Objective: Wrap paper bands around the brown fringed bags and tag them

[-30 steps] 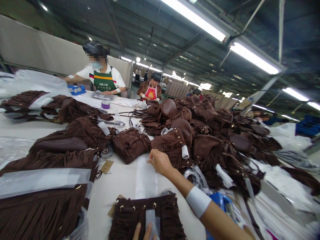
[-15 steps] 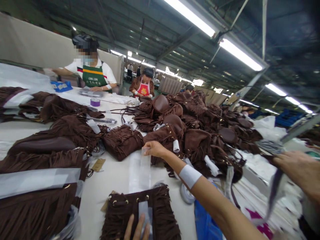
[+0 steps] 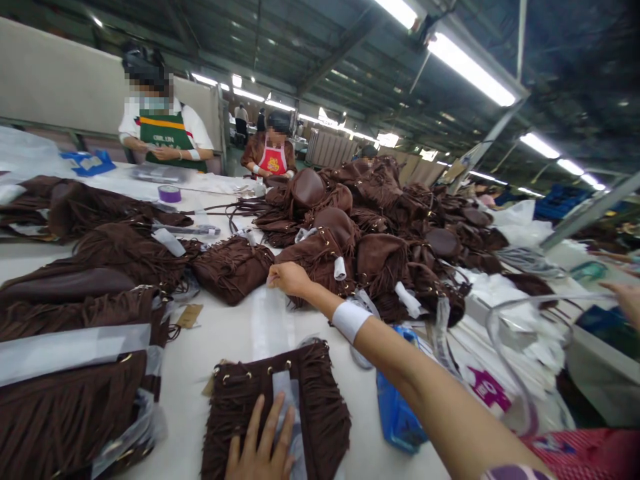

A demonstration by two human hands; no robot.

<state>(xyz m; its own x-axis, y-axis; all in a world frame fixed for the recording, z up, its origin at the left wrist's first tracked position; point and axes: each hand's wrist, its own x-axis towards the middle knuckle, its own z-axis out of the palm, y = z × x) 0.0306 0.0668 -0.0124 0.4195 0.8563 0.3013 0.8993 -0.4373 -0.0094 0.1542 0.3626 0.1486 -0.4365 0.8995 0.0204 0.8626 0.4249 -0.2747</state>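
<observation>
My left hand [image 3: 263,443] lies with fingers spread on a dark brown fringed bag [image 3: 317,400] at the front of the table. Between and beside its fingers, a whitish plastic strip [image 3: 283,393] runs down the bag's front below the metal eyelets. Farther off, my right hand [image 3: 290,279], with a white band at the wrist, pinches the far end of a translucent plastic strip [image 3: 273,323]. That strip lies on the white table just beyond the bag. A brown bag [image 3: 235,270] sits close to the right fingertips.
Brown fringed bags are heaped at the back right [image 3: 370,193] and along the left [image 3: 75,373]. A blue bin [image 3: 400,407] stands beneath my right forearm. Purple tape [image 3: 169,193] rests farther back. Two co-workers [image 3: 167,137] face the table; another person's hand [image 3: 627,300] is at right.
The view has shifted, showing more of my left hand on the bag. My right hand still pinches the strip, now held lower. The green-aproned co-worker's hands came together; the right-hand person's hand moved away.
</observation>
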